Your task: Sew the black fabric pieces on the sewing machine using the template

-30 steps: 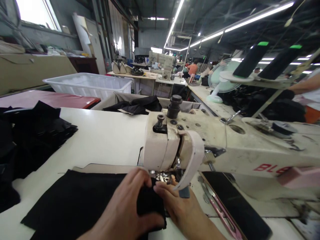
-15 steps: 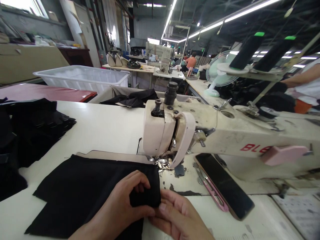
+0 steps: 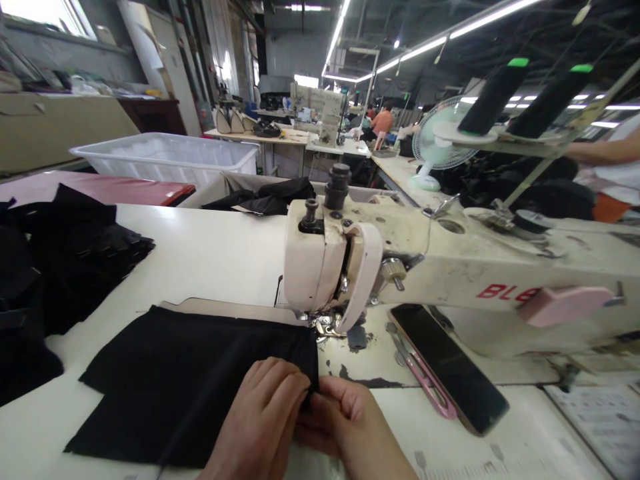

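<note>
A flat piece of black fabric (image 3: 190,373) lies on the white table (image 3: 215,260) in front of a cream sewing machine (image 3: 400,267). My left hand (image 3: 260,423) and my right hand (image 3: 345,420) meet at the fabric's near right corner, both pinching its edge. The corner sits a little in front of the presser foot (image 3: 327,327). A tan backing piece (image 3: 220,310) shows along the fabric's far edge.
A pile of black fabric pieces (image 3: 60,267) lies at the left. A black phone (image 3: 447,367) and pink thread snips (image 3: 420,377) rest right of the needle. A white tub (image 3: 165,157), a fan (image 3: 437,143) and thread cones (image 3: 493,97) stand behind. A person's arm (image 3: 600,153) shows far right.
Both hands pulled the fabric back from under the presser foot toward me. The left hand shifted from gripping a fold to pinching the corner edge together with the right.
</note>
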### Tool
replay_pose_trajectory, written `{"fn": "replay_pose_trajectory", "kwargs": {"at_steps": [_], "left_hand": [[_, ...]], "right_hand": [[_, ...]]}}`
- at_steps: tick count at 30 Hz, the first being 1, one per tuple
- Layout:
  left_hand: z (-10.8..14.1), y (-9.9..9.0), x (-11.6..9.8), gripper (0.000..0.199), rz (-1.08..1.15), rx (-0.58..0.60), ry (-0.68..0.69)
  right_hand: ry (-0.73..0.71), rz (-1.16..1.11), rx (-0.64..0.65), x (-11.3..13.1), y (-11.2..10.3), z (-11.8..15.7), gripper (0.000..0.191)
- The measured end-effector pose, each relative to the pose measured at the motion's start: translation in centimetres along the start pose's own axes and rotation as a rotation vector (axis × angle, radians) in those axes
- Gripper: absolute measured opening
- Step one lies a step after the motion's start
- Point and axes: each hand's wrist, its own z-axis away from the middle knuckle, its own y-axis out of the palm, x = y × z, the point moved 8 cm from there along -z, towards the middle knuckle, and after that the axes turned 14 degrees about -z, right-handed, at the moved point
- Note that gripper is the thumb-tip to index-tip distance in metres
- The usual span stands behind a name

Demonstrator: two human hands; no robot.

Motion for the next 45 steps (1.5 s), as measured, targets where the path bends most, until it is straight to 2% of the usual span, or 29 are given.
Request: {"fn": "replay_pose_trajectory", "kwargs": {"at_steps": [2, 4, 7, 9, 14, 17, 22, 26, 29, 33, 35, 36, 37, 38, 40, 41, 43, 45], "left_hand": [[0.3, -0.7, -0.9, 0.021, -0.061, -0.089, 0.151], [0.3, -0.7, -1.2, 0.020, -0.063, -0.074, 0.216], [0.1, -0.5, -1.0, 0.020, 0.016, 0.004, 0.201], [0.1, -0.6, -1.0, 0.021, 0.041, 0.013, 0.192], [0.2, -1.6, -1.8, 0.024, -0.066, -0.069, 0.300], [0.2, -1.6, -2.1, 0.028, -0.153, -0.081, 0.331], [0.0, -1.5, -2.7, 0.034, -0.208, -0.141, 0.359], [-0.6, -1.4, -2.5, 0.031, -0.159, -0.090, 0.327], [-0.9, -1.8, -2.3, 0.028, -0.108, -0.066, 0.306], [-0.9, -2.1, -2.2, 0.025, -0.095, -0.080, 0.349], [-0.7, -1.8, -2.2, 0.027, -0.109, -0.065, 0.358], [-0.6, -1.6, -2.2, 0.027, -0.112, -0.058, 0.353], [-0.4, -1.5, -2.2, 0.027, -0.113, -0.057, 0.347], [-0.3, -1.5, -2.3, 0.026, -0.108, -0.056, 0.347], [-0.1, -1.4, -2.4, 0.023, -0.077, -0.048, 0.353], [-0.2, -1.3, -2.3, 0.022, -0.050, -0.025, 0.342], [-0.8, -0.8, -1.4, 0.023, 0.025, 0.095, 0.281], [-1.7, -0.1, 0.2, 0.019, 0.013, 0.237, 0.206]], "right_hand": [[0.004, 0.003, -0.033, 0.1, 0.0, 0.1, 0.040], [0.018, 0.012, -0.035, 0.0, 0.1, 0.2, 0.035], [0.050, 0.031, -0.025, -0.4, 0.1, 0.2, 0.031], [0.048, 0.028, -0.015, -0.6, 0.0, 0.1, 0.032], [0.039, -0.037, 0.019, -0.7, -0.1, 0.0, 0.032], [0.042, -0.074, 0.026, -0.5, -0.1, 0.2, 0.031], [0.080, -0.143, 0.044, -0.4, 0.0, 0.5, 0.020], [0.104, -0.295, 0.025, 0.0, 0.5, 0.6, 0.016], [0.130, -0.336, 0.016, 0.3, 1.3, 0.7, 0.023], [0.130, -0.230, 0.077, 0.1, 1.6, 1.0, 0.035], [0.035, 0.014, 0.024, 0.4, 0.1, 1.2, 0.035], [-0.090, 0.217, -0.013, 1.3, -0.8, 1.4, 0.035], [-0.288, 0.472, -0.049, 2.9, -1.3, 1.9, 0.034], [-0.524, 0.741, -0.037, 4.5, -0.8, 2.6, 0.033], [-0.927, 1.201, 0.106, 6.1, 1.5, 4.1, 0.031], [-1.041, 1.352, 0.221, 6.0, 2.5, 4.5, 0.029], [-1.103, 1.505, 0.413, 5.7, 3.7, 4.1, 0.022], [-1.085, 1.544, 0.486, 5.7, 4.2, 3.4, 0.028]]}}
